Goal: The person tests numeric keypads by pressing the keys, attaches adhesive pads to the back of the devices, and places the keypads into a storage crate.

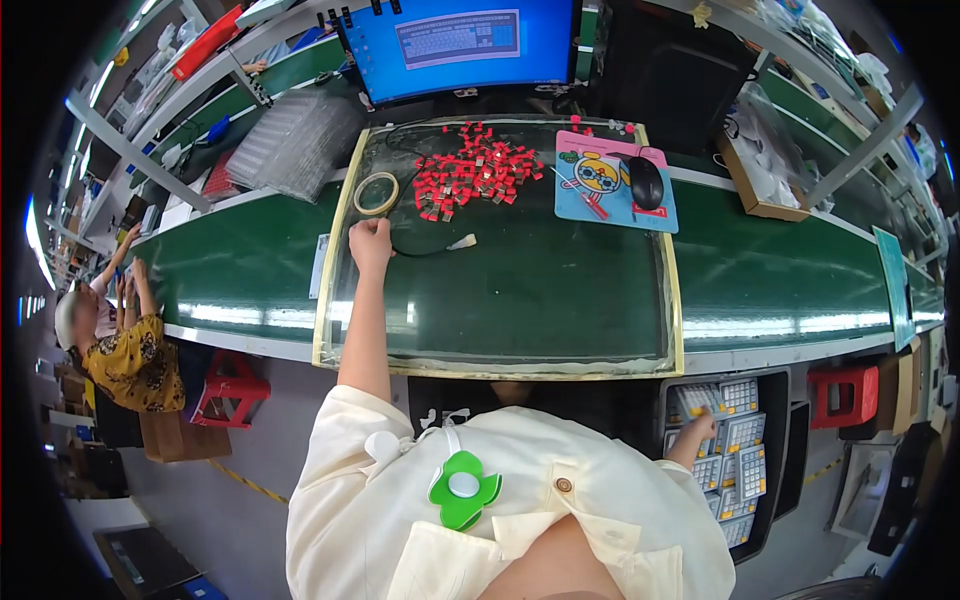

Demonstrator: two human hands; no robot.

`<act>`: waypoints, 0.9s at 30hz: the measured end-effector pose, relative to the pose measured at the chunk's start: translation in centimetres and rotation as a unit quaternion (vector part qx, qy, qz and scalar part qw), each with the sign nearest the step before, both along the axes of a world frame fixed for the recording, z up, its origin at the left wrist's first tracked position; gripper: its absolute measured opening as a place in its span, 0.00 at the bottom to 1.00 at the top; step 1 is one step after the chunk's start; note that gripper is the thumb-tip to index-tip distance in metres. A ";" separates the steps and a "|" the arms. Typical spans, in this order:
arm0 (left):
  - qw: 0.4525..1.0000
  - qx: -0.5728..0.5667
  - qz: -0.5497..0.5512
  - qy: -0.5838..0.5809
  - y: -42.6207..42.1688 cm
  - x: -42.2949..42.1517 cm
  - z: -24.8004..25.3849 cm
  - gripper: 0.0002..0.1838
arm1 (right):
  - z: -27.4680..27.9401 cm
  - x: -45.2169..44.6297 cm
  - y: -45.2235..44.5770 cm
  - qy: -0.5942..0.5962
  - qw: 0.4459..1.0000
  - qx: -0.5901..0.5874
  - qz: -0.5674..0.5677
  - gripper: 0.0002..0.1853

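Note:
My left hand (371,243) is closed at the left side of the glass-topped mat, with a black cable (425,252) running out of it. The cable's pale connector end (465,242) lies on the mat to the right. Just above that hand is a roll of tape (377,193). Down at my right side, my right hand (703,427) is closed at the edge of a light-coloured numeric keypad (695,399), slightly blurred. This keypad is at the top of a black bin (777,480) with several similar keypads (750,470); the fingertips are partly hidden.
A pile of red-capped USB pieces (475,178) lies on the mat (530,300). To its right are a cartoon mouse pad (570,210) and black mouse (646,184). A monitor (460,45) showing a keyboard picture stands behind. A co-worker (130,360) sits left.

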State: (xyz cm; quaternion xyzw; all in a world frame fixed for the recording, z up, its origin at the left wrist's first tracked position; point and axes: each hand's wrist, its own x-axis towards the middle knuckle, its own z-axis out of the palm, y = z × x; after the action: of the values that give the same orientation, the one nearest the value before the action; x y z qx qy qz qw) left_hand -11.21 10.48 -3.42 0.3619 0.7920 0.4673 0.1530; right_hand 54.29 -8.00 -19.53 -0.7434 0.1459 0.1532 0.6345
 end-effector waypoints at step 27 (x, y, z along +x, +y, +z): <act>0.934 0.028 -0.348 0.071 -9.2 12.0 7.6 0.16 | 23.7 -27.1 10.2 -0.247 0.535 -0.046 0.807 0.33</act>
State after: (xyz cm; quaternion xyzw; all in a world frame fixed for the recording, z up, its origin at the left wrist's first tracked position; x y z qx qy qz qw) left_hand 0.80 1.27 4.20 0.6512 0.6119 0.3798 0.2394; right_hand 27.18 2.23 4.14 -0.5826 -0.6713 0.4032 0.2176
